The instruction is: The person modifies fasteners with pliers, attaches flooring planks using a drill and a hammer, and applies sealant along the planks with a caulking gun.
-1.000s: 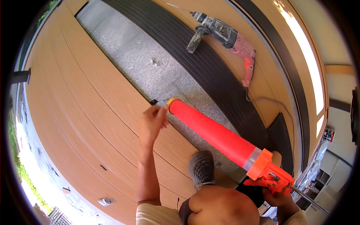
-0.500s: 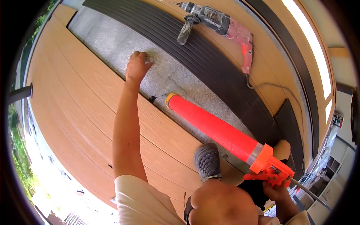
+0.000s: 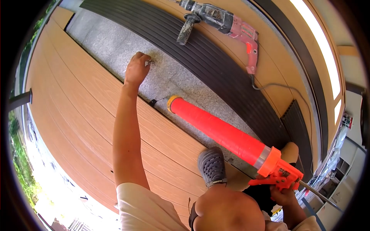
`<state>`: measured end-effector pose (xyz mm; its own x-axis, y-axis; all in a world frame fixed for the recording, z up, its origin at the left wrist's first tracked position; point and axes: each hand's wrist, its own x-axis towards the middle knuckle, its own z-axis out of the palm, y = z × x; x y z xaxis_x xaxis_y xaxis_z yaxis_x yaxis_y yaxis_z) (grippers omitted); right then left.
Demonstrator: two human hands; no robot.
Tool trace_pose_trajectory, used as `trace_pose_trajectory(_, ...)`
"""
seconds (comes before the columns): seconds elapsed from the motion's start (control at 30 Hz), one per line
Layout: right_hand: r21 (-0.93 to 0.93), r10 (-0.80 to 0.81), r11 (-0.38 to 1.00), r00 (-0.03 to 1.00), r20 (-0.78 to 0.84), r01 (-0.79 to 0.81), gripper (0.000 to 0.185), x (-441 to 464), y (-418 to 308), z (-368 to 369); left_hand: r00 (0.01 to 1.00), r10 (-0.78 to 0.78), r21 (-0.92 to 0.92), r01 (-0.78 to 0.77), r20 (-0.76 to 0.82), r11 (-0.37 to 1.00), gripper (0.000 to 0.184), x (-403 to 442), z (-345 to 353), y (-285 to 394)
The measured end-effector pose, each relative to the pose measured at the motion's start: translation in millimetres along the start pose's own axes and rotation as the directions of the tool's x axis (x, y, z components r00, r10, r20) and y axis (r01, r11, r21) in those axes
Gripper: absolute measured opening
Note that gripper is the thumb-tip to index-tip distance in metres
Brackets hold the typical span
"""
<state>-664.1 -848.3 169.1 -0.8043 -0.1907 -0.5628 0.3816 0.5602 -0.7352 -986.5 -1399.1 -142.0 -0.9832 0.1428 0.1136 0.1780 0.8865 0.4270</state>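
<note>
My left hand [image 3: 137, 70] is closed over the strip of bare concrete [image 3: 96, 36], its thumb and fingers pinched on a small shiny piece [image 3: 149, 62] too small to name. My right hand [image 3: 284, 195] grips the handle of a caulking gun [image 3: 221, 129] at lower right. The gun has a long red barrel, with its yellow-ringed front end pointing over the concrete toward the upper left. Near that end, a small black clip [image 3: 153, 102] sits at the edge of the brown deck boards [image 3: 81, 115].
A dark ribbed board [image 3: 177, 54] lies along the concrete's far side. Beyond it rests a red and grey hammer drill [image 3: 227, 23] with its cord [image 3: 287, 85] trailing right. My foot in a grey clog [image 3: 212, 165] stands at the boards' edge.
My left hand has shifted slightly left, and its fingers have closed on the small shiny piece. The caulking gun stays in nearly the same place in my right hand.
</note>
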Motion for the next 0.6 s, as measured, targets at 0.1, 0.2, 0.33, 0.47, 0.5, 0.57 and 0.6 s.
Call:
trace_pose_trajectory(0.1, -0.083, -0.025, 0.996, 0.999, -0.024, 0.023, 0.034, 8.3, -14.6, 1.3, 0.999, 0.028, 0.027, -0.029, 0.022, 0.999, 0.018, 0.6, -0.9, 0.0)
trace_pose_trajectory(0.2, -0.065, -0.071, 0.995, 0.997, 0.008, 0.072, 0.034, 32.8, -28.7, 4.6, 0.999, 0.042, 0.04, -0.042, 0.003, 0.998, 0.013, -2.7, -0.5, -0.9)
trace_pose_trajectory(0.33, 0.165, -0.022, 0.986, 0.999, -0.036, 0.027, 0.04, 36.6, -14.9, 6.6, 0.987, -0.118, 0.013, 0.12, -0.105, 0.993, 0.014, -10.6, 2.1, -3.6)
trace_pose_trajectory(0.47, 0.569, 0.218, 0.811, 0.973, -0.072, -0.139, 0.055, 46.9, 4.6, 15.1, 0.846, -0.521, -0.453, 0.51, 0.112, 0.731, 0.02, -20.5, -5.9, 1.2)
trace_pose_trajectory(0.5, 0.65, 0.209, 0.749, 0.976, -0.053, -0.125, 0.057, 49.1, 13.4, 14.2, 0.811, -0.558, -0.485, 0.565, 0.176, 0.668, 0.024, -24.3, -11.3, 8.5)
trace_pose_trajectory(0.57, 0.733, 0.252, 0.663, 0.967, -0.026, -0.153, 0.061, 54.2, 25.9, 12.8, 0.79, -0.551, -0.466, 0.608, 0.269, 0.643, 0.024, -33.6, -10.8, 9.4)
trace_pose_trajectory(0.6, 0.735, 0.256, 0.659, 0.967, -0.018, -0.161, 0.061, 55.5, 31.0, 13.6, 0.763, -0.537, -0.446, 0.646, 0.36, 0.619, 0.023, -39.1, -10.7, 9.5)
